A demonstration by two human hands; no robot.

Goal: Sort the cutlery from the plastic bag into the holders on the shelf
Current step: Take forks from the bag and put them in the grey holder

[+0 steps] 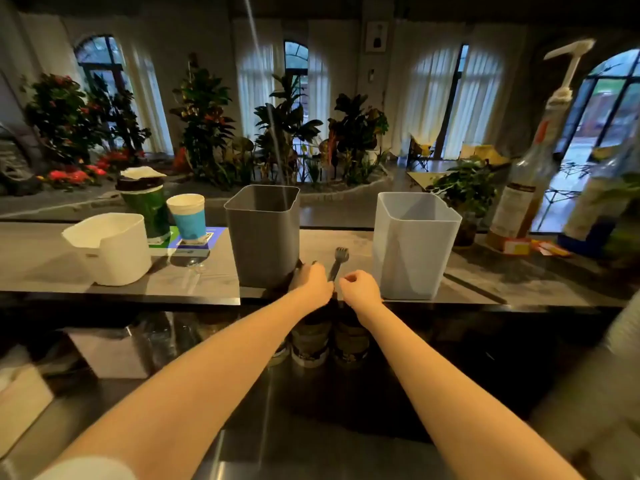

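Fork [341, 257] upright on shelf [502, 275], tines up, between grey holder [263, 237] and clear holder [412, 251], handle's lower end gripped by curled left hand [313, 278], right hand [362, 289] curled just beside the handle, its hold unclear

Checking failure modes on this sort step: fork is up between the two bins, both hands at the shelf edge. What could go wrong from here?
1. The left hand seems to grip the fork low on its handle, at the front edge of the shelf; a slip could send it off the edge.
2. That hand is close by the base of the tall grey holder, which stands near the edge; a nudge might tip it.
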